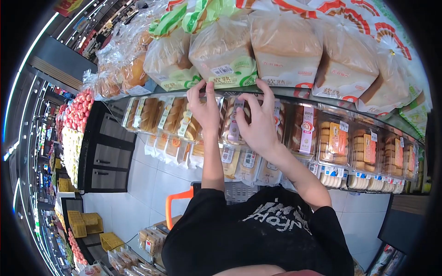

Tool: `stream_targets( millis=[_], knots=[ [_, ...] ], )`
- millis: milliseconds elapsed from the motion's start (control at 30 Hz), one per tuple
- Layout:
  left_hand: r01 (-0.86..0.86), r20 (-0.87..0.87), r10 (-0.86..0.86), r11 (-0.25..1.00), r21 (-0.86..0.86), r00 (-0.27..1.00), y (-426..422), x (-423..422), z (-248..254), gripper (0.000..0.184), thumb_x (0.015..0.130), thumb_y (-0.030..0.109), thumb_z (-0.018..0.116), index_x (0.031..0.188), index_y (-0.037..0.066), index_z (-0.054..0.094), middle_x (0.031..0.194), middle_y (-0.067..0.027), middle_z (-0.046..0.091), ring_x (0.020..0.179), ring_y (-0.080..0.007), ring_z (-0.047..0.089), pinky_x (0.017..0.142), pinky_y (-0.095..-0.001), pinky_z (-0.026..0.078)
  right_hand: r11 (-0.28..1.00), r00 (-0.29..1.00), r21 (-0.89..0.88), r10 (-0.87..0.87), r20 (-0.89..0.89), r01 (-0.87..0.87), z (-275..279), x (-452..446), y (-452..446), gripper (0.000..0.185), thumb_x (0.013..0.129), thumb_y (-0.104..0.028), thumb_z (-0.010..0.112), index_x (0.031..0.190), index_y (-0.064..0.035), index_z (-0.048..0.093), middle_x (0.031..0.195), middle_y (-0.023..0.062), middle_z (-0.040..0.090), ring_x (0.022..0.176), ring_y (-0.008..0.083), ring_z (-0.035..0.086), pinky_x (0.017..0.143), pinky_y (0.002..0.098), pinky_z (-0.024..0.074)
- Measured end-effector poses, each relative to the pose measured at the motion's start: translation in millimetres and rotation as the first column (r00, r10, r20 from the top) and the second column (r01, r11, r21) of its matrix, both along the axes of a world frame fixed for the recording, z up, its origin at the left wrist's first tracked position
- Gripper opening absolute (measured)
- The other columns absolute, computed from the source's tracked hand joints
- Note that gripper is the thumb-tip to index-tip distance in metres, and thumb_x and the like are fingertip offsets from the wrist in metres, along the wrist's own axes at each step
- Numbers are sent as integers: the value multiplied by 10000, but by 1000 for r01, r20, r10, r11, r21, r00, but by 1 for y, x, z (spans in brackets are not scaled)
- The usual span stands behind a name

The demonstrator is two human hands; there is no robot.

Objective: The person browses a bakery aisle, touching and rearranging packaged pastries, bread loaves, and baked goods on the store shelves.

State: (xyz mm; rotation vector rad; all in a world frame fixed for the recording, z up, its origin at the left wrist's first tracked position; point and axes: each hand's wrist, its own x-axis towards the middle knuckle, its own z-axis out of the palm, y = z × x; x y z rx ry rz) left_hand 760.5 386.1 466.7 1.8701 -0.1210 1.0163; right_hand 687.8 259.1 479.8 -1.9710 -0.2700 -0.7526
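"Where was the stickered loaf (223,48)?"

"On the upper shelf (294,95), in the front row, with a similar green-printed loaf (169,60) on one side and a red-printed loaf (286,48) on the other."

"And the hands?"

"The left hand (204,105) was at its lower left corner, thumb and forefinger parted. The right hand (259,120) was by the lower right corner, fingers spread. Neither pinched anything that showed; whether the fingertips pressed the bag or merely met its edge could not be told."

"Why one at each corner?"

"Probably for balance: soft bread in a loose bag dents easily, and paired hands share the load. The loaves likely faced outward so shoppers could read their fronts."

"What could be read?"

"Large characters low on the bag appeared to be 软熟. The white sticker (222,70) carried print too small to make out."

"Anything below?"

"Clear boxes of cake rolls (305,131) with purple labels and cookies (334,140) with orange ones, perhaps colour-coded by kind. Their small print was unclear. The black shirt (258,239) bore worn white lettering, with 'NFOK' about all that was legible."
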Motion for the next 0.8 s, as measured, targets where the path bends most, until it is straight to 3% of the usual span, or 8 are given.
stream_targets(
  millis=[133, 267, 300, 400, 500, 600, 800],
  knots=[
    [-12, 11, 12, 1000, -5, 1000, -1, 1, 0, 264, 817, 214, 602, 905, -35, 586, 812, -79, 569, 681, -129, 473, 625, -247, 403, 995, 997, -87, -31, 71, 38, 1, -1, 0, 252, 721, -60, 556, 958, 16, 512, 1255, 259, 258, 1161, 429, 281, 946, 452, 258],
    [17, 50, -23, 993, 118, 998, 3, 2, 0, 279, 801, 183, 621, 954, -43, 565, 880, -102, 564, 684, -145, 496, 635, -259, 415, 1000, 999, 6, 10, 32, -10, 3, -4, 5, 301, 729, -66, 558, 1020, -37, 490, 1309, 265, 193, 1202, 421, 243, 963, 441, 248],
    [39, 16, -41, 992, 121, 999, 3, -1, 1, 277, 787, 150, 621, 969, -50, 560, 897, -144, 565, 816, -235, 504, 674, -309, 423, 999, 999, 46, 24, 48, -26, 3, -3, 6, 336, 728, -56, 553, 1054, -41, 474, 1313, 265, 179, 1181, 412, 283, 941, 420, 284],
    [43, 48, -57, 963, 268, 997, 10, -3, 2, 260, 772, 115, 628, 961, -53, 567, 895, -145, 572, 831, -251, 513, 687, -318, 427, 994, 999, 99, 30, 36, -34, 2, 1, 9, 308, 727, -53, 554, 1029, -45, 498, 1317, 257, 175, 1143, 387, 340, 914, 396, 322],
    [12, 53, -21, 987, 161, 998, 5, -4, 2, 239, 764, 91, 627, 945, -58, 580, 879, -149, 585, 795, -258, 532, 683, -319, 433, 999, 998, 40, 20, 59, -23, 2, 5, 7, 274, 715, -61, 577, 984, -52, 527, 1312, 242, 186, 1103, 364, 382, 903, 376, 342],
    [-21, 35, 19, 997, 68, 999, -1, -3, 2, 218, 762, 77, 623, 927, -63, 593, 858, -155, 598, 758, -251, 556, 681, -318, 440, 992, 995, 93, 83, 52, -88, 5, 4, 7, 284, 680, -88, 614, 943, -35, 521, 1267, 301, 205, 1194, 453, 218, 944, 448, 261],
    [-23, -35, 20, 996, -85, 999, -10, -4, 7, 211, 787, 67, 593, 938, -81, 587, 851, -159, 607, 640, -189, 585, 558, -277, 461, 977, 990, 164, 124, 71, -134, 6, 5, 4, 302, 631, -156, 684, 876, -36, 552, 1246, 279, 245, 1159, 418, 286, 892, 407, 332]
  ],
)
